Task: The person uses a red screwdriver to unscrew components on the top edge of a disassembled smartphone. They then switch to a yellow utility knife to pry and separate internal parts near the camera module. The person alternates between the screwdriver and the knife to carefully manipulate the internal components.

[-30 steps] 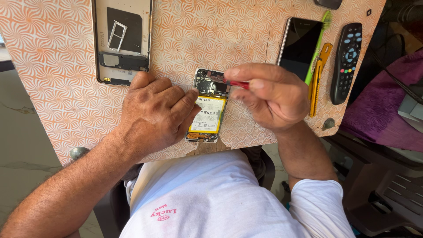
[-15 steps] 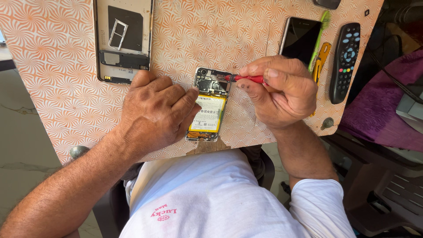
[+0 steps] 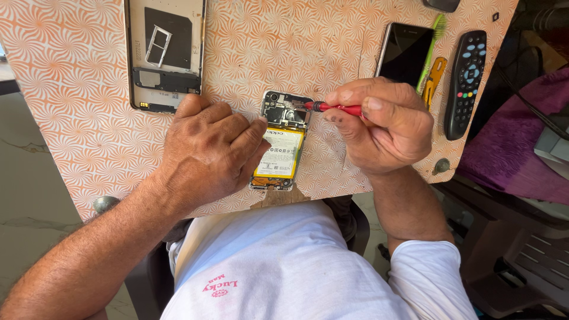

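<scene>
An opened phone [image 3: 281, 141] with a yellow battery and bare circuit parts lies on the orange patterned table [image 3: 71, 89] near its front edge. My left hand [image 3: 204, 148] rests flat against the phone's left side and holds it down. My right hand [image 3: 385, 121] grips a small red-handled screwdriver [image 3: 335, 108]. Its tip touches the upper right corner of the phone's circuit board.
A removed phone back cover [image 3: 166, 53] lies at the upper left. A dark phone [image 3: 406, 53], a green brush [image 3: 431, 50], a yellow tool [image 3: 432, 80] and a black remote [image 3: 467, 83] sit at the right. A purple cloth [image 3: 515, 148] lies beyond the table's right edge.
My right hand has shifted right and turned, bringing the red screwdriver out to point at the phone's top right corner. My left hand stays on the phone.
</scene>
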